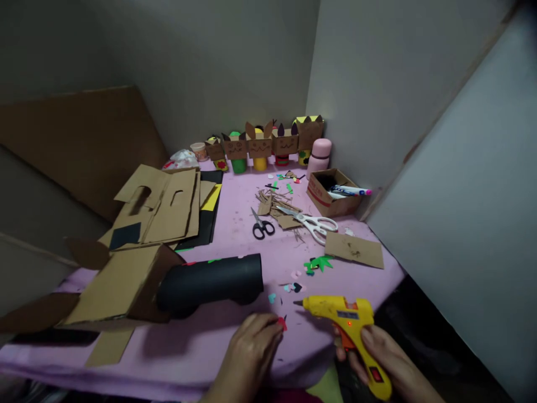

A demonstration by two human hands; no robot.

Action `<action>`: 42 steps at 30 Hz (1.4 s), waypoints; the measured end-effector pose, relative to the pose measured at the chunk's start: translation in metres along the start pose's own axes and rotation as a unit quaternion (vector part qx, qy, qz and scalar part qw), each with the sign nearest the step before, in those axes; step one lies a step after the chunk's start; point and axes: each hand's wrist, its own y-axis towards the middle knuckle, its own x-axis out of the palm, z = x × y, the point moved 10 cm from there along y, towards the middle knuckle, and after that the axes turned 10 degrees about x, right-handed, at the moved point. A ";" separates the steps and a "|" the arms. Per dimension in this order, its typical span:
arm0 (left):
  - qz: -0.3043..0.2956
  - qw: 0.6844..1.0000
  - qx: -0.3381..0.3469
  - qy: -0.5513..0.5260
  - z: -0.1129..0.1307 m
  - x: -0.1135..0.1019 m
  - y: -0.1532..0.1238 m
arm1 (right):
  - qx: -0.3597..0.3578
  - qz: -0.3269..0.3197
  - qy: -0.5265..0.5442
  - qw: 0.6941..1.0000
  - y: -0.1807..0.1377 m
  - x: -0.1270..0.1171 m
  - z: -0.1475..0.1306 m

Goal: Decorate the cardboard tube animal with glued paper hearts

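Note:
My right hand (384, 355) is wrapped round the handle of a yellow hot glue gun (335, 308), its nozzle pointing left and a small red light showing on its side. My left hand (254, 341) is closed at the table's front, fingertips pinching a small red paper piece (282, 323). Left of it lies a cardboard-headed figure with a black paper tube body (212, 282) and a boxy head (121, 282). Beyond my fingers are a small blue paper heart (272, 298), a black paper heart (297, 287) and green paper leaf shapes (321, 263).
Black scissors (262, 228) and white scissors (314, 224) lie by cardboard scraps (268, 204). A pen box (331, 196) and pink flask (319, 157) stand right. Several cardboard-headed figures (260, 146) line the back. Folded cardboard (172, 207) lies left on the pink cloth (235, 196).

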 end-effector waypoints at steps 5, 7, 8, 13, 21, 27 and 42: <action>0.003 0.997 -0.073 -0.033 -0.013 0.001 -0.005 | 0.015 0.035 -0.036 0.999 -0.012 0.005 0.011; -0.001 0.995 -0.088 -0.036 -0.017 0.002 -0.005 | 0.009 0.022 -0.055 0.998 -0.013 0.011 0.009; -0.004 0.995 -0.092 -0.037 -0.018 0.003 -0.004 | 0.008 0.012 -0.064 0.998 -0.013 0.015 0.008; -0.015 0.993 -0.113 -0.029 -0.024 0.006 -0.002 | 0.026 -0.037 -0.139 0.989 -0.008 0.029 0.009; -0.004 0.993 -0.115 -0.039 -0.026 0.006 -0.002 | -0.001 -0.077 -0.266 0.961 -0.001 0.039 0.005; -0.027 0.990 -0.127 -0.054 -0.031 0.013 0.004 | 0.014 -0.041 -0.244 0.969 0.001 0.037 0.000; -0.013 0.992 -0.120 -0.048 -0.029 0.009 0.004 | -0.015 -0.028 -0.235 0.971 0.001 0.039 -0.015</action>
